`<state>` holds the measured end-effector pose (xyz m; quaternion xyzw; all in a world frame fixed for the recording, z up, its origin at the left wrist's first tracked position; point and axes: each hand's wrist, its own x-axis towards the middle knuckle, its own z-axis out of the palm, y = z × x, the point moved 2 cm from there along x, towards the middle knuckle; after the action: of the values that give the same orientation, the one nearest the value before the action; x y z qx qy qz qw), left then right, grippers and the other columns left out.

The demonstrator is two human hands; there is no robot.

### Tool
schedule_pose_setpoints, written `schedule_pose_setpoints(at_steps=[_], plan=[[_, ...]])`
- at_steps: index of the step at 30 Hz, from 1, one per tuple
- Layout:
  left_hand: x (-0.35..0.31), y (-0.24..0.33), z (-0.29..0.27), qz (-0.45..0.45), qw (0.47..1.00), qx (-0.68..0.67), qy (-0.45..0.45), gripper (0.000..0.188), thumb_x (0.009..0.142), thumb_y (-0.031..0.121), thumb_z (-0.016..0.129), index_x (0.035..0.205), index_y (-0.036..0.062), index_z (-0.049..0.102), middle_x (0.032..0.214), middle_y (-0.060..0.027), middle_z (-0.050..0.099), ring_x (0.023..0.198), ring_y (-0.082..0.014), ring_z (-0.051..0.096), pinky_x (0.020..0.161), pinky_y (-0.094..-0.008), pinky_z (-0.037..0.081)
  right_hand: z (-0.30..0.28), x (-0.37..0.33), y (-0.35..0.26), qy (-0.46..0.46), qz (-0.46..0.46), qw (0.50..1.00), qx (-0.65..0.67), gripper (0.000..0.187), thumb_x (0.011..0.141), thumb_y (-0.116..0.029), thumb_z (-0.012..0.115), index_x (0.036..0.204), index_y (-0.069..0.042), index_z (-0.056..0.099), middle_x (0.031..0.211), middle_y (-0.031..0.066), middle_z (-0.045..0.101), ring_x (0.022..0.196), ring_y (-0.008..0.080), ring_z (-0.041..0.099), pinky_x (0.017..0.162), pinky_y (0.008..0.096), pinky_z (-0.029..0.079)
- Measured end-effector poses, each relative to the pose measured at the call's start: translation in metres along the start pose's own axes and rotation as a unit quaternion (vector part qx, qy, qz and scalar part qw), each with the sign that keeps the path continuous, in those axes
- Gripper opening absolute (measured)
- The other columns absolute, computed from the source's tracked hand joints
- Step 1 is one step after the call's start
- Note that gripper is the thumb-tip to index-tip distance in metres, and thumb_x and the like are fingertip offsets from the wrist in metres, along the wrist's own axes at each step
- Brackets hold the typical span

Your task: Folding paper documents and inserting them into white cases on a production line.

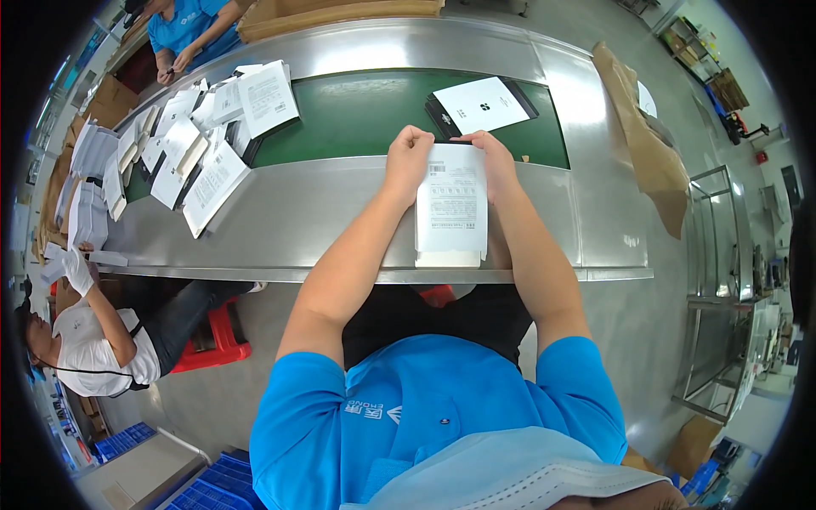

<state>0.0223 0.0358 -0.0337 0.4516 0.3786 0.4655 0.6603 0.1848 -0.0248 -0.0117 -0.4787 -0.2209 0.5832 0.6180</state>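
A flat white carton (pixel 452 200) with a dark far edge and small print lies before me at the table's near edge. Its cream inner flap sticks out toward me. My left hand (pixel 410 161) is closed on the far left corner, fingers curled in. At the far right corner, my right hand (pixel 493 161) grips the same carton, thumb and fingers near the dark edge. Just beyond my hands, a small stack of white and black cartons (pixel 482 106) rests on the green belt (pixel 357 115).
A loose heap of flat cartons (pixel 195 140) covers the belt's left end. A person in white with a gloved hand (pixel 78 272) sits at left; another in blue (pixel 191 34) works across the table. Brown paper (pixel 642 140) hangs by the steel table's (pixel 595 195) right end.
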Motion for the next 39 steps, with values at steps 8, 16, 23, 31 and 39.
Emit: schedule_pose_setpoints(at_steps=[8, 16, 23, 31, 39], plan=[[-0.003, 0.006, -0.003, -0.029, 0.998, 0.06, -0.023, 0.035, 0.104, 0.037, 0.059, 0.089, 0.005, 0.06, 0.086, -0.0039, 0.063, 0.081, -0.0091, 0.058, 0.071, -0.0286, 0.05, 0.004, -0.001, 0.002, 0.013, -0.022, 0.995, -0.095, 0.033, 0.102, -0.032, 0.058, 0.107, 0.0, 0.066, 0.103, 0.0129, 0.071, 0.086, 0.0184, 0.067, 0.078, 0.0324, 0.056], [0.024, 0.054, -0.072, -0.039, 0.999, 0.011, 0.022, 0.041, 0.101, 0.034, 0.062, 0.125, 0.0017, 0.061, 0.111, -0.0147, 0.068, 0.099, -0.0224, 0.066, 0.09, -0.0374, 0.055, -0.025, 0.013, -0.003, 0.063, -0.058, 0.996, 0.008, 0.035, 0.103, -0.031, 0.057, 0.12, -0.002, 0.059, 0.111, 0.0103, 0.068, 0.096, 0.019, 0.063, 0.088, 0.0334, 0.052], [0.032, 0.028, -0.079, 0.055, 0.974, -0.182, 0.123, 0.049, 0.101, 0.032, 0.064, 0.14, 0.0078, 0.047, 0.113, -0.0112, 0.062, 0.103, -0.0259, 0.065, 0.093, -0.0424, 0.057, -0.037, 0.03, -0.005, 0.137, -0.12, 0.978, -0.1, 0.026, 0.1, -0.026, 0.061, 0.113, -0.004, 0.062, 0.104, 0.0053, 0.066, 0.089, 0.0129, 0.06, 0.08, 0.0274, 0.052], [0.079, 0.01, 0.05, 0.232, 0.784, 0.568, -0.093, 0.096, 0.08, 0.053, 0.079, 0.154, 0.0065, 0.037, 0.154, -0.0312, 0.038, 0.145, -0.0493, 0.034, 0.118, -0.053, 0.03, -0.027, 0.028, 0.0, 0.159, -0.241, 0.881, -0.376, 0.024, 0.094, -0.021, 0.066, 0.109, -0.002, 0.066, 0.097, 0.0106, 0.073, 0.085, 0.0196, 0.068, 0.079, 0.0318, 0.053], [0.113, 0.006, 0.065, 0.041, 0.666, 0.724, -0.172, 0.111, 0.07, 0.065, 0.081, 0.159, 0.0245, 0.03, 0.16, -0.0316, 0.025, 0.146, -0.0526, 0.03, 0.115, -0.0627, 0.03, -0.031, 0.031, 0.001, 0.176, -0.221, 0.851, -0.442, 0.032, 0.089, -0.024, 0.068, 0.113, -0.004, 0.063, 0.1, 0.0135, 0.074, 0.091, 0.0307, 0.07, 0.082, 0.04, 0.054]])
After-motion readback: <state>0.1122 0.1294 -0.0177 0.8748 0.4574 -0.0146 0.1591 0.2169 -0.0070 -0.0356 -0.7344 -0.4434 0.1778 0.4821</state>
